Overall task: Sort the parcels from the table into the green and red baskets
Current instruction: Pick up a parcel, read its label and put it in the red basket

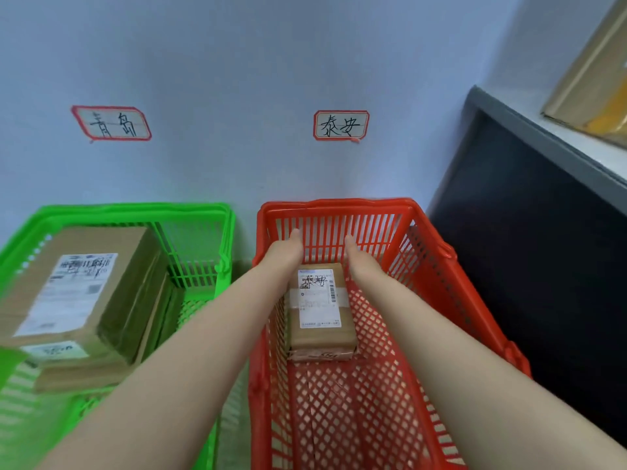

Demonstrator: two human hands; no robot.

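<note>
Down inside the red slatted plastic basket (339, 205), toward its far end, a small brown cardboard parcel (319, 313) lies flat on the mesh floor. It has a white shipping label on top with handwritten characters across it, and clear tape round the middle. Left hand (283, 254) and right hand (361, 262) flank its far end, apart, fingers straight; contact with its sides not discernible. Step judged: setting down, letting go. Next move calls for lifting both hands clear, then fetching another parcel. Green plastic basket (135, 210) alongside holds larger cardboard boxes (78, 286).

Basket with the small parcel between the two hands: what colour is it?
The basket is red; the head view shows it best.
</note>
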